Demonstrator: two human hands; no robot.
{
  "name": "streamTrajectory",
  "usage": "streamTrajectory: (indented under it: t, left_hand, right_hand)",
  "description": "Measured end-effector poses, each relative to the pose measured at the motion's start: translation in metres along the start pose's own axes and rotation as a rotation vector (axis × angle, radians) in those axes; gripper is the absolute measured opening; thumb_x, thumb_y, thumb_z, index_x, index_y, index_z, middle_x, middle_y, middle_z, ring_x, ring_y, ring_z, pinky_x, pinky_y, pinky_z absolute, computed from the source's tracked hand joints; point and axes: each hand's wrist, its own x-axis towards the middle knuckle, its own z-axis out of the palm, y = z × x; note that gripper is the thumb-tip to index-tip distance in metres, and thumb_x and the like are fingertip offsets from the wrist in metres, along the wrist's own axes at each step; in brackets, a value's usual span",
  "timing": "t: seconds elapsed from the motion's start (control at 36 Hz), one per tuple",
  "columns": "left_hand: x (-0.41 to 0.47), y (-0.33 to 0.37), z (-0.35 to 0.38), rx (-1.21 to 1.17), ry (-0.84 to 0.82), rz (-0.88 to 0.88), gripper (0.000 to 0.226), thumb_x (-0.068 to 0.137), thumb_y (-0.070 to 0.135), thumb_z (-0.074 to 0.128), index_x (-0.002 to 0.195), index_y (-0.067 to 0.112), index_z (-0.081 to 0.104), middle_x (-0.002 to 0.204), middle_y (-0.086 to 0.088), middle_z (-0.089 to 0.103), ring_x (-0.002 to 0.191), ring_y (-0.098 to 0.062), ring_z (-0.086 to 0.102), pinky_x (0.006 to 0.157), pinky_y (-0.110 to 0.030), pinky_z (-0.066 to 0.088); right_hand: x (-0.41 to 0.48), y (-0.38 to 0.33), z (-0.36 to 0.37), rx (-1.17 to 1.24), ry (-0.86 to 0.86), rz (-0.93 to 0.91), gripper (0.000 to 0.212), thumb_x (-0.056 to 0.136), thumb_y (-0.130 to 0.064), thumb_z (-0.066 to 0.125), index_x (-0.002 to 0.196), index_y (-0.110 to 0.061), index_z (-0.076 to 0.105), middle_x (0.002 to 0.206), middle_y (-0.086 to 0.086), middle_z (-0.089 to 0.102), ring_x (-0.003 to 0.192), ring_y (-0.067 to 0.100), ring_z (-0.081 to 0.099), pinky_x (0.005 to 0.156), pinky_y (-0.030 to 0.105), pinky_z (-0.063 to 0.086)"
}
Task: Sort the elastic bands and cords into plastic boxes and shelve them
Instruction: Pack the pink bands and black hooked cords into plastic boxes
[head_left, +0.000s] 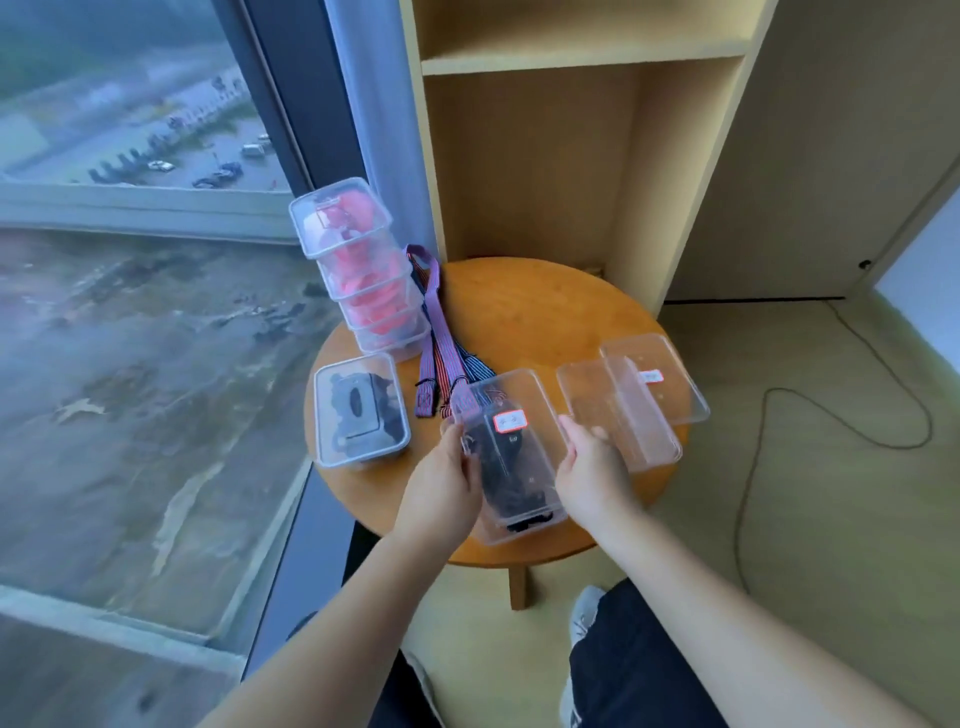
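A clear plastic box (511, 447) with a red-edged label and dark cords inside sits at the front of the round wooden stool (524, 312). My left hand (441, 488) grips its left side and my right hand (592, 467) grips its right side. Striped purple elastic bands (441, 358) lie on the stool behind it. To the left stands a closed box of black cords (361, 410). Behind that is a stack of boxes holding pink bands (363, 270). Two clear lids or empty boxes (639, 395) lie overlapped at the right.
A light wooden shelf unit (571, 130) with open compartments stands right behind the stool. A floor-to-ceiling window (130, 260) runs along the left. A black cable (831, 415) snakes over the floor at the right. My knees and a shoe (587, 613) are below the stool.
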Motion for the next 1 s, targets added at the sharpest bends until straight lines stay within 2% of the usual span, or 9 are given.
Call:
streamTrajectory:
  t: [0.06, 0.17, 0.28, 0.47, 0.69, 0.75, 0.83, 0.89, 1.0]
  left_hand:
    - [-0.007, -0.007, 0.003, 0.014, -0.001, -0.031, 0.035, 0.098, 0.02, 0.044, 0.133, 0.023, 0.046, 0.094, -0.007, 0.069, 0.085, -0.031, 0.063, 0.063, -0.031, 0.036]
    - [-0.013, -0.013, 0.008, 0.044, -0.021, -0.1, 0.033, 0.099, 0.023, 0.041, 0.131, 0.022, 0.045, 0.098, -0.003, 0.069, 0.085, -0.024, 0.063, 0.066, -0.031, 0.045]
    - [-0.013, -0.015, 0.011, 0.067, -0.044, -0.093, 0.043, 0.099, 0.021, 0.041, 0.141, 0.02, 0.038, 0.103, -0.004, 0.067, 0.088, -0.024, 0.062, 0.068, -0.028, 0.043]
    - [-0.01, -0.018, 0.012, 0.136, -0.113, -0.132, 0.041, 0.099, 0.018, 0.039, 0.14, 0.017, 0.037, 0.113, -0.009, 0.063, 0.099, -0.028, 0.06, 0.076, -0.034, 0.047]
    - [-0.007, -0.019, 0.019, 0.23, -0.163, -0.188, 0.046, 0.099, 0.018, 0.037, 0.144, 0.013, 0.032, 0.114, -0.011, 0.057, 0.1, -0.028, 0.058, 0.072, -0.032, 0.042]
    - [-0.005, -0.021, 0.021, 0.374, -0.161, -0.133, 0.046, 0.098, 0.021, 0.037, 0.143, 0.01, 0.033, 0.127, -0.011, 0.048, 0.116, -0.027, 0.049, 0.088, -0.032, 0.04]
    - [0.003, -0.026, 0.024, 0.51, -0.174, 0.059, 0.064, 0.094, 0.024, 0.034, 0.153, 0.004, 0.015, 0.159, -0.015, 0.018, 0.148, -0.028, 0.01, 0.119, -0.034, 0.014]
    - [0.009, -0.024, 0.026, 0.453, -0.22, 0.06, 0.071, 0.092, 0.022, 0.036, 0.154, 0.003, 0.008, 0.163, -0.014, 0.0, 0.151, -0.025, -0.006, 0.121, -0.036, 0.004]
    - [0.01, -0.024, 0.033, 0.42, -0.224, 0.043, 0.074, 0.092, 0.023, 0.038, 0.154, -0.001, 0.005, 0.163, -0.015, -0.002, 0.151, -0.025, -0.008, 0.122, -0.034, 0.001]
  right_hand:
    - [-0.003, -0.001, 0.005, -0.083, -0.055, 0.0, 0.056, 0.099, -0.009, 0.042, 0.152, -0.02, 0.03, 0.144, 0.011, 0.039, 0.126, 0.029, 0.049, 0.102, 0.034, 0.043]
    - [-0.002, -0.005, 0.009, -0.261, -0.123, 0.002, 0.058, 0.099, -0.016, 0.044, 0.153, -0.019, 0.023, 0.151, 0.013, 0.031, 0.132, 0.033, 0.043, 0.105, 0.039, 0.041]
    - [0.001, -0.01, 0.016, -0.304, -0.17, -0.094, 0.064, 0.094, -0.008, 0.049, 0.152, -0.019, 0.024, 0.15, 0.007, 0.026, 0.13, 0.031, 0.043, 0.103, 0.036, 0.043]
    - [0.012, -0.011, 0.031, -0.335, -0.216, -0.188, 0.067, 0.093, -0.001, 0.043, 0.154, -0.011, 0.019, 0.164, -0.004, -0.005, 0.142, 0.027, 0.031, 0.108, 0.033, 0.036]
    - [0.016, -0.005, 0.033, -0.435, -0.172, -0.252, 0.062, 0.095, 0.003, 0.04, 0.153, -0.009, 0.021, 0.163, 0.003, 0.007, 0.141, 0.029, 0.031, 0.113, 0.035, 0.033]
    - [0.018, -0.008, 0.034, -0.511, -0.148, -0.291, 0.063, 0.095, 0.002, 0.042, 0.153, -0.008, 0.019, 0.161, 0.007, 0.012, 0.142, 0.029, 0.025, 0.113, 0.036, 0.03]
    - [0.026, -0.012, 0.035, -0.538, -0.17, -0.331, 0.067, 0.092, 0.003, 0.046, 0.152, -0.005, 0.017, 0.161, 0.01, 0.01, 0.149, 0.027, 0.008, 0.118, 0.035, 0.02]
    - [0.034, -0.016, 0.034, -0.481, -0.228, -0.331, 0.067, 0.09, 0.006, 0.047, 0.151, -0.002, 0.019, 0.163, 0.008, 0.006, 0.151, 0.022, 0.002, 0.119, 0.031, 0.016]
    - [0.044, -0.015, 0.032, -0.341, -0.236, -0.319, 0.059, 0.091, 0.001, 0.044, 0.148, -0.003, 0.029, 0.161, 0.008, 0.019, 0.149, 0.021, 0.014, 0.116, 0.028, 0.019]
